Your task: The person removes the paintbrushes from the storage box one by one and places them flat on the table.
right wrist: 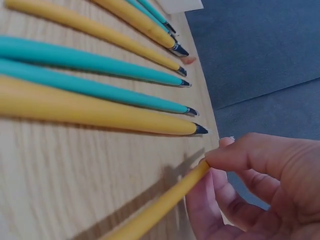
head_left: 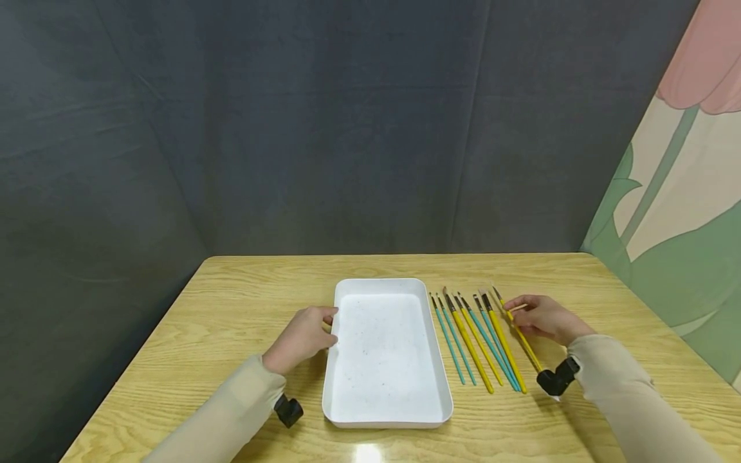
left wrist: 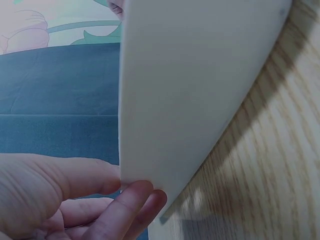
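A white rectangular tray (head_left: 384,354) lies on the wooden table. At its left side is my left hand (head_left: 302,335), with curled fingertips on the outer wall and the thumb at the rim; in the left wrist view the tray wall (left wrist: 185,85) hides whatever is beyond it. My right hand (head_left: 544,316) pinches a thin yellow paintbrush (head_left: 529,352) near its bristle end, between thumb and fingers. That brush (right wrist: 162,202) slants over the table in the right wrist view, its tip hidden by the fingers.
Several paintbrushes with yellow handles (head_left: 470,347) and teal handles (head_left: 450,344) lie side by side between the tray and my right hand, bristles pointing away. A dark cloth (head_left: 347,141) hangs behind the table (head_left: 255,296). At right is a flower-patterned surface (head_left: 683,270).
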`<act>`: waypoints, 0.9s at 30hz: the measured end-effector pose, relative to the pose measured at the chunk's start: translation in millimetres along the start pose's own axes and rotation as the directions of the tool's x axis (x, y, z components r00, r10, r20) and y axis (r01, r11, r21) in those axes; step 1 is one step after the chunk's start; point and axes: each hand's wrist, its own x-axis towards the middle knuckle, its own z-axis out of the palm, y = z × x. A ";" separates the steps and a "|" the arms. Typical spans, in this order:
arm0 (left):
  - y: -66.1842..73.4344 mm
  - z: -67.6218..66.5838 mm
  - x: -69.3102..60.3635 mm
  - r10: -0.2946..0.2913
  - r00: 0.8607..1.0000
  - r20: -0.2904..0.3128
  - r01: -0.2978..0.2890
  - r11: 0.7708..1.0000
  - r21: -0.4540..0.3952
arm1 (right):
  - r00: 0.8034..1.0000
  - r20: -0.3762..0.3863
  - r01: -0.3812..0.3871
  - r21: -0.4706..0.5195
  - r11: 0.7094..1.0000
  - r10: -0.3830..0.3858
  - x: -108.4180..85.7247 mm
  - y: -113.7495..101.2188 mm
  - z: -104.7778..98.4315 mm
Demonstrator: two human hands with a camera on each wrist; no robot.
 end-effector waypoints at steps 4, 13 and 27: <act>0.4 -0.2 0.1 0.000 1.000 -0.001 0.000 1.000 -0.001 | 1.000 -0.024 -0.015 -0.024 1.000 0.014 1.8 2.4 0.3; 1.4 -0.2 -1.8 0.006 1.000 -0.007 -0.006 1.000 0.019 | 0.998 -0.051 -0.036 -0.080 0.996 0.032 1.8 5.4 2.2; 1.0 -0.3 -0.9 0.015 1.000 -0.016 -0.015 1.000 0.008 | 0.997 -0.068 -0.038 -0.077 0.996 0.033 2.1 5.2 7.4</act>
